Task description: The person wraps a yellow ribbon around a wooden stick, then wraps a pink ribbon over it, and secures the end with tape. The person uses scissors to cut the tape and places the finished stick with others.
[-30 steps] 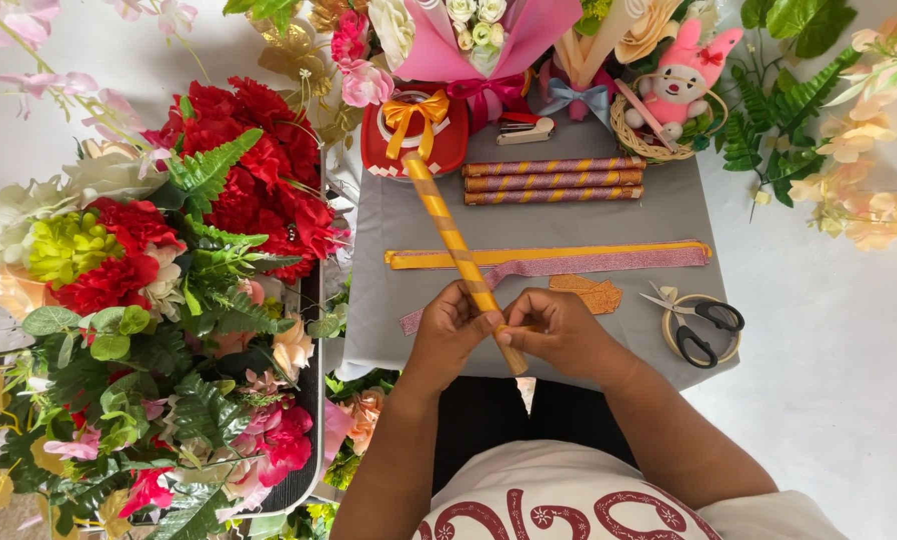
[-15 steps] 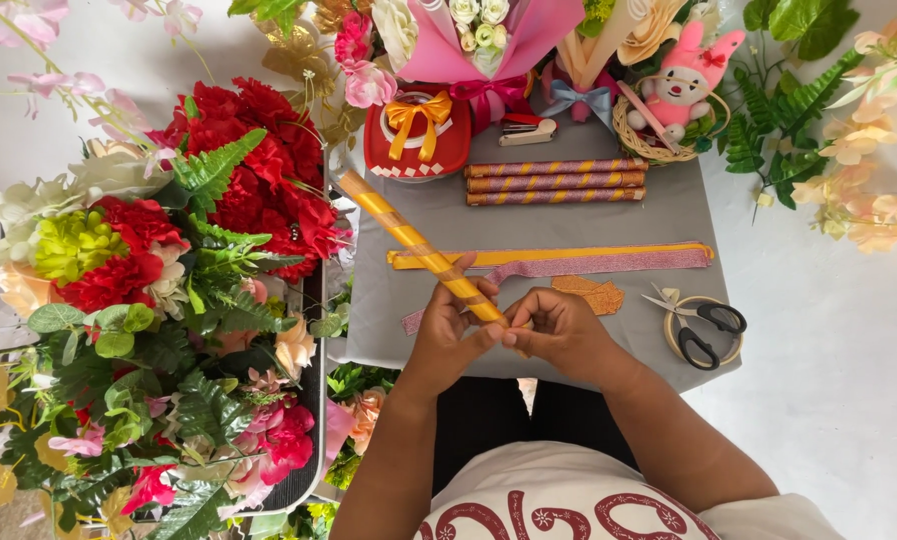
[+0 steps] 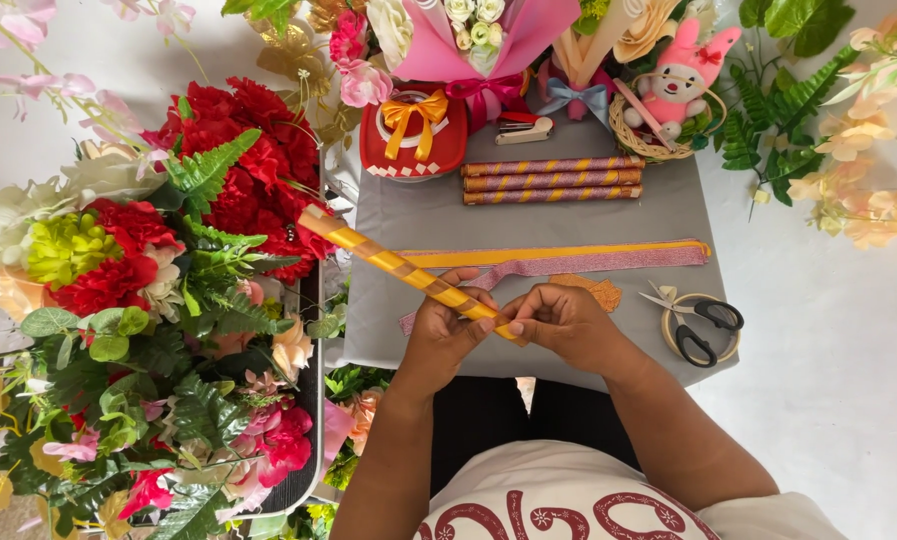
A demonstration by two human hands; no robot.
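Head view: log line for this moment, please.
left hand: holds stick | right hand: pinches stick end | stick: tilted over table | scissors: idle, right

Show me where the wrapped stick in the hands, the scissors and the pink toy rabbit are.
wrapped stick [image 3: 389, 262], head view, middle of its shaft
scissors [image 3: 707, 328], head view, black handles
pink toy rabbit [image 3: 681, 80], head view, its face

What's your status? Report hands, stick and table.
Left hand and right hand both grip ribbon-wrapped stick, tilted up-left. Three wrapped sticks, ribbons, scissors lie apart on grey table.
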